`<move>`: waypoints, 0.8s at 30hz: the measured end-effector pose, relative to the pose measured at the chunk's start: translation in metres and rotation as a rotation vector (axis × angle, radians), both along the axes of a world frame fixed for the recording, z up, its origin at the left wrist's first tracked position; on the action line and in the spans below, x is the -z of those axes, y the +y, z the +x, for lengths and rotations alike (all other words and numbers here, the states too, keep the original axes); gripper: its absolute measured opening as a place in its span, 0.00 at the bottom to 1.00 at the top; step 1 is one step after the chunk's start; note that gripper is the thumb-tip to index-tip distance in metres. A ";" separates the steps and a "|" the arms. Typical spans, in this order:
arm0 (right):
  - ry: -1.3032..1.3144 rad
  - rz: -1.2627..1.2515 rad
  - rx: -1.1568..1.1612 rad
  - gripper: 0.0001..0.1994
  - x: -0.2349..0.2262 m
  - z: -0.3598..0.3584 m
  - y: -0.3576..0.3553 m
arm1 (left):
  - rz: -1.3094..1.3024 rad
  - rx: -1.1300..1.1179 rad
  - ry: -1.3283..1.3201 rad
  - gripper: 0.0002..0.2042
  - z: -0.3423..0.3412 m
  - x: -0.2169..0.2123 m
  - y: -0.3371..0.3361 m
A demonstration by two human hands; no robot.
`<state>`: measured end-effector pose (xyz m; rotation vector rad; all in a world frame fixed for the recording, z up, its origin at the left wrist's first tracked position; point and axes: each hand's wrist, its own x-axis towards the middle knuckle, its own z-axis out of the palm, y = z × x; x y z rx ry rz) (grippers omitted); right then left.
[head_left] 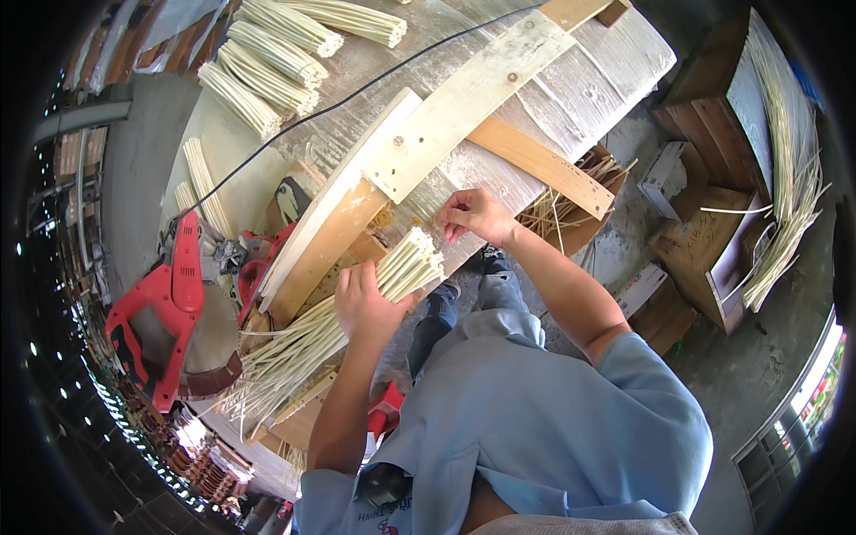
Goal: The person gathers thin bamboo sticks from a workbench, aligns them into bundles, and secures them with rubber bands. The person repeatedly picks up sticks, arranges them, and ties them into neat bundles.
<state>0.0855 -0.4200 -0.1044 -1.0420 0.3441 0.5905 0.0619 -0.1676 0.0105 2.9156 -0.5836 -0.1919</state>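
Observation:
My left hand is wrapped round a bundle of thin pale sticks, close to its evenly cut end. The loose, uneven ends of the bundle fan out toward the lower left, beside the saw. Just beyond the cut end, my right hand hovers apart from the sticks with its fingers curled together. Whatever those fingers may pinch is too small to make out. Small yellow bits lie by the wooden frame near the cut end.
A red power saw with a round blade stands left. Cut stick bundles lie on the worktable's far side. Wooden boards and a black cable cross the tabletop. A box of offcuts and long sticks on a cabinet are right.

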 end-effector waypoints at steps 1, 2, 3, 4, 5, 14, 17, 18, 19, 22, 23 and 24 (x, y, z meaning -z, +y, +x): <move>0.004 0.007 0.015 0.09 -0.001 -0.004 -0.002 | 0.001 0.007 -0.004 0.33 0.000 0.001 0.001; 0.005 0.020 -0.005 0.10 -0.001 -0.007 -0.005 | 0.003 0.008 -0.013 0.33 0.000 0.001 0.000; 0.006 0.034 -0.025 0.11 -0.002 -0.011 -0.007 | 0.006 0.010 -0.022 0.33 -0.001 0.002 0.000; 0.007 0.047 -0.046 0.12 -0.003 -0.015 -0.010 | 0.008 0.011 -0.031 0.33 -0.001 0.002 0.000; -0.004 0.119 -0.063 0.13 0.000 -0.020 -0.011 | 0.006 0.014 -0.035 0.32 -0.001 0.002 -0.001; 0.061 0.493 0.037 0.14 0.017 -0.067 0.009 | 0.044 0.018 -0.049 0.31 -0.002 -0.001 -0.004; -0.008 0.278 0.061 0.12 0.024 -0.063 0.007 | 0.050 0.018 -0.055 0.31 -0.002 -0.002 -0.005; -0.039 0.193 0.060 0.12 0.027 -0.062 0.006 | 0.052 0.017 -0.055 0.31 -0.002 -0.002 -0.005; -0.016 0.162 0.067 0.13 0.028 -0.063 0.003 | 0.053 0.017 -0.055 0.31 -0.002 -0.001 -0.005; -0.022 0.049 0.074 0.10 0.030 -0.060 0.000 | 0.060 0.030 -0.055 0.31 -0.001 -0.002 -0.004; 0.011 0.053 0.093 0.09 0.027 -0.059 0.000 | 0.058 0.029 -0.056 0.31 -0.001 -0.002 -0.004; 0.045 0.056 0.112 0.08 0.025 -0.059 0.001 | 0.055 0.029 -0.056 0.31 -0.001 -0.001 -0.003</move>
